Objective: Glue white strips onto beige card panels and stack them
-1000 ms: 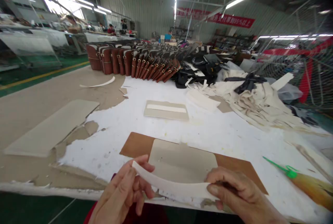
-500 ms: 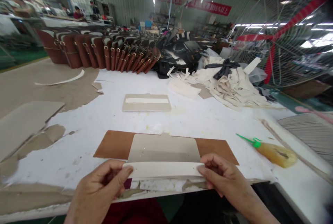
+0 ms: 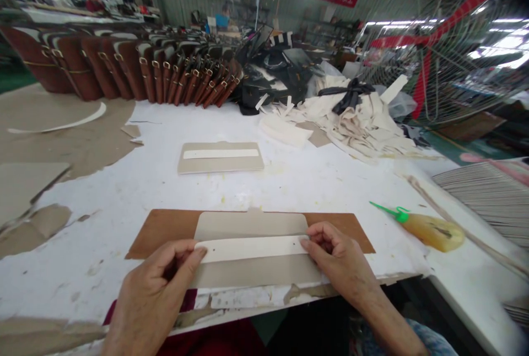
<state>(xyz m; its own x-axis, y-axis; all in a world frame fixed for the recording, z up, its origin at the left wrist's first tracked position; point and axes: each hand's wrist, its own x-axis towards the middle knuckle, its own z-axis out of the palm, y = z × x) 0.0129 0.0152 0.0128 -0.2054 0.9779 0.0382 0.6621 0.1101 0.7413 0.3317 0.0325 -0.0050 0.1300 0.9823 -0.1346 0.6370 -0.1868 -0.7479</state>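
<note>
The white strip (image 3: pixel 252 248), pinched by left hand (image 3: pixel 154 289) and right hand (image 3: pixel 345 263), has been moved farther over the beige board (image 3: pixel 257 275) between them.

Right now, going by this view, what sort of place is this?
Most likely a bag-making workshop: what look like buckled brown bags stand massed on the worktable, pale offcuts lie heaped to their right, and a green-nozzled bottle lies nearer.

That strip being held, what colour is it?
The strip is creamy white, seen best in the head view.
</note>
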